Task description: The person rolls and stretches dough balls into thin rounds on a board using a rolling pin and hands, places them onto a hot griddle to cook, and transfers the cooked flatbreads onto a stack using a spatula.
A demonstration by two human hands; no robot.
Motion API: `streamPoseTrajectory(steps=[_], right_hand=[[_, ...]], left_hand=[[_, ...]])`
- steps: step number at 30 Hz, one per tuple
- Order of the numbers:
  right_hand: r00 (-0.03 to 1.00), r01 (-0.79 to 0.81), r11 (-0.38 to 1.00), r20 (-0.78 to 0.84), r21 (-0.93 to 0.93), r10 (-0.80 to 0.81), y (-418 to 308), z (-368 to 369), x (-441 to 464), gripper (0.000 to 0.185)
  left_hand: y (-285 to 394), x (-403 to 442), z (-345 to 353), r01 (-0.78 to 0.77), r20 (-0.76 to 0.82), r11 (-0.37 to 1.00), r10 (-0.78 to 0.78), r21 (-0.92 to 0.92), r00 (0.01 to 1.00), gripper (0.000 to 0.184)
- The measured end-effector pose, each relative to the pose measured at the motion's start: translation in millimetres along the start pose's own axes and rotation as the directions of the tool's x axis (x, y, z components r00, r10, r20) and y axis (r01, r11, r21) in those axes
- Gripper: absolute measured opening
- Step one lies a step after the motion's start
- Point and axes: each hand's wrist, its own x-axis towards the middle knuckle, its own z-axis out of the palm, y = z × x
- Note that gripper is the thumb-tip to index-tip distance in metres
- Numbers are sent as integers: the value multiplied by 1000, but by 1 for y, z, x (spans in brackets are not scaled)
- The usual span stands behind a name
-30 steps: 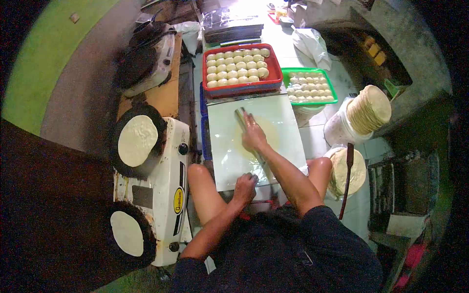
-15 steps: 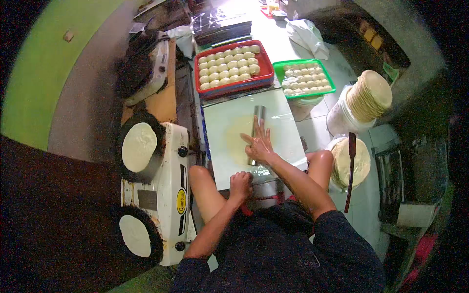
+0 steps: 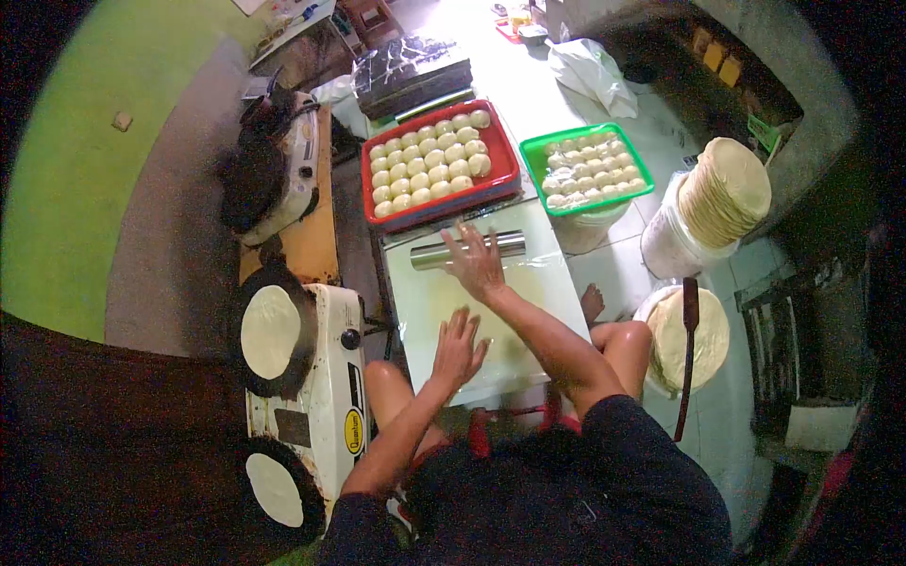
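Observation:
A shiny metal rolling pin [image 3: 431, 257] lies crosswise near the far end of a white board [image 3: 415, 363]. My right hand [image 3: 478, 267] rests across the pin with its fingers stretched out and apart, slightly blurred. Nearer to me, my left hand [image 3: 457, 350] is open, its spread fingers on or just over the board. Between and beside my hands, a thin pale-yellow sheet of dough [image 3: 500, 325] shows faintly on the board. Behind the board stands a red tray [image 3: 505, 156] with rows of dough balls [image 3: 415, 167].
A green tray [image 3: 625, 130] of dough balls sits at the right on a bucket. Stacked flatbreads [image 3: 731, 184] fill a white bucket [image 3: 672, 247]; another stack [image 3: 703, 340] stands nearer, with a dark spatula [image 3: 690, 330] across it. To my left, a two-burner stove [image 3: 330, 377] carries two round flatbreads [image 3: 270, 330].
The rolling pin has turned from lengthwise to crosswise and moved to the board's far end with my right hand. My left hand has opened and moved forward onto the board. The view has shifted.

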Motion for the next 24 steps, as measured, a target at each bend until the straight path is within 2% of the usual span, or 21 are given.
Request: streamPoseTrajectory(steps=[3,4,6,7,8,10,11,12,14,16,18,20,22,24], right_hand=[[995,4,999,-96,49,1,22,-71,12,71],[994,-46,988,-94,147,60,38,-109,-1,69],[961,-230,954,-109,190,253,95,-160,-65,63],[948,-269,960,-154,74,277,116,-200,-97,58],[908,-404,915,-128,-9,400,130,-231,-135,65],[778,-624,755,-68,-203,624,158,-293,-211,79],[640,-741,546,-164,-390,751,194,-289,-301,86],[537,-815,454,-174,-361,826,193,-302,-349,90],[348,-925,322,-106,-200,932,185,-312,-409,93],[385,-888,327,-134,-324,913,186,-302,-445,79],[442,-866,393,-107,-309,891,182,-305,-450,67],[541,-813,489,-98,-318,836,177,-309,-443,56],[683,-705,623,-89,-338,725,158,-318,-415,44],[766,-637,766,48,-89,642,100,-309,-327,36]], left_hand=[[-22,57,24,-6,144,986,-19,169,989,69],[-23,74,31,1,126,978,-28,209,992,71],[-20,97,46,15,99,959,-45,282,994,76],[-11,94,49,-52,132,980,26,193,991,75],[-4,88,48,-80,199,978,41,194,979,74],[1,76,39,-153,327,967,81,201,941,74],[-18,83,50,-105,277,965,36,241,960,73],[-31,90,53,1,99,975,-24,222,995,72],[-27,92,52,65,56,973,-79,222,995,72],[0,74,48,-57,199,974,13,217,980,72],[6,46,51,-73,158,981,45,182,986,73],[0,26,38,-26,139,986,4,163,990,73],[-7,4,7,129,77,981,-142,145,987,73],[-15,-26,-20,259,10,955,-263,143,965,74]])
